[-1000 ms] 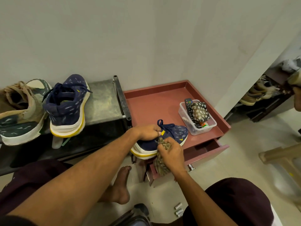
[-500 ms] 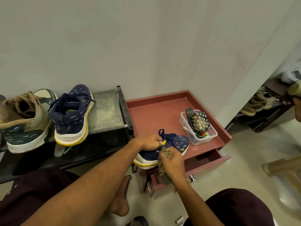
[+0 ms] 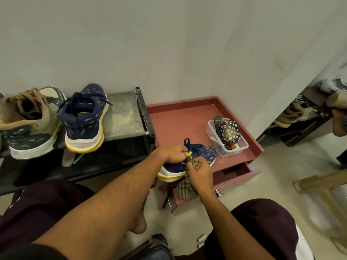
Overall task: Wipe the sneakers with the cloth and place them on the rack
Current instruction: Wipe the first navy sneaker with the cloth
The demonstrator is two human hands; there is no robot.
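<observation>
My left hand (image 3: pixel 174 152) is clamped over the top of the navy sneaker (image 3: pixel 204 151), fingers curled down round its collar by the laces. The shoe lies at the front edge of the reddish cabinet top (image 3: pixel 178 119), its yellow-edged heel hanging out over the edge towards me. My right hand (image 3: pixel 200 173) has the striped cloth (image 3: pixel 186 188) bunched in a closed fist, fingers wrapped round it and pressing the wad against the near side of the shoe. The loose tail of the cloth hangs below my wrist, in front of the drawer (image 3: pixel 236 175). That drawer stands partly pulled out under the cabinet top; its inside is dark and I cannot tell what it holds. The top has a raised lip all round, like a tray, and at its right side, just beside the sneaker's toe, sits a clear plastic box (image 3: pixel 234 150). In the box a black remote (image 3: pixel 217 122) leans on end at the far corner, a floral pouch (image 3: pixel 229 131) fills the middle, and something small, orange and green (image 3: pixel 234 146), lies at the near end; the rest is too small to make out. To the left, on the top shelf of the dark metal rack (image 3: pixel 124 113), the matching navy sneaker (image 3: pixel 84 119) stands heel towards me, just beside a tan and green sneaker (image 3: pixel 28 124).
</observation>
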